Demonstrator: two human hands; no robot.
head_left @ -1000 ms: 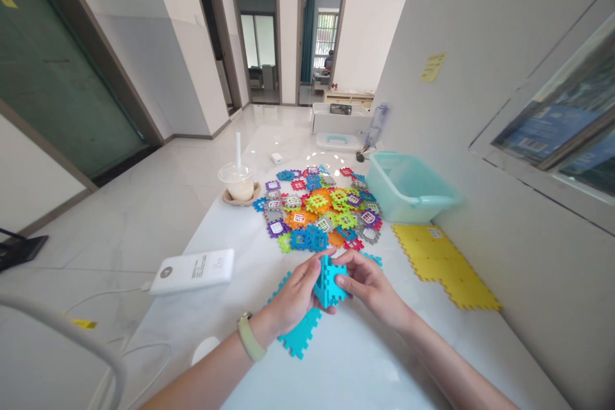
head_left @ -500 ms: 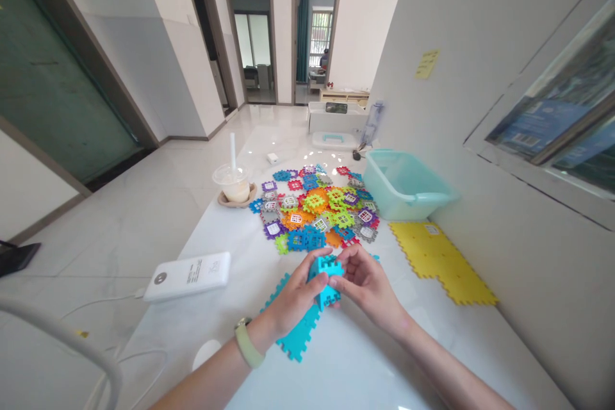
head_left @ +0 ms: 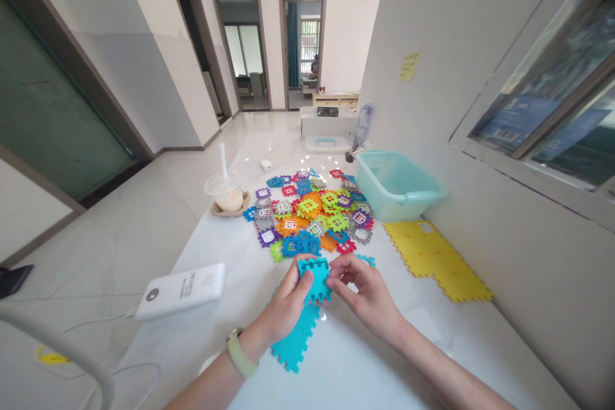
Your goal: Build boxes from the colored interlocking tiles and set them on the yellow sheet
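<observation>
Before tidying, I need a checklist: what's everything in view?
Notched block: 1, turquoise, in the left hand
Joined sheet: at least 1, turquoise, beside that hand
Loose tiles: many, multicoloured, beyond the block
Tub: 1, mint, right of the tiles
Notched mat: 1, yellow, nearer than the tub
Cup: 1, clear, left of the tiles
Power bank: 1, white, nearer than the cup
Box: 1, white, beyond the tiles
Table: 1, white, under tiles
Note: 1, yellow, right wall
Doorways: 2, brown-framed, far wall
Left hand: 1, green wristband, gripping the block
Right hand: 1, bare, at the block's edge
</observation>
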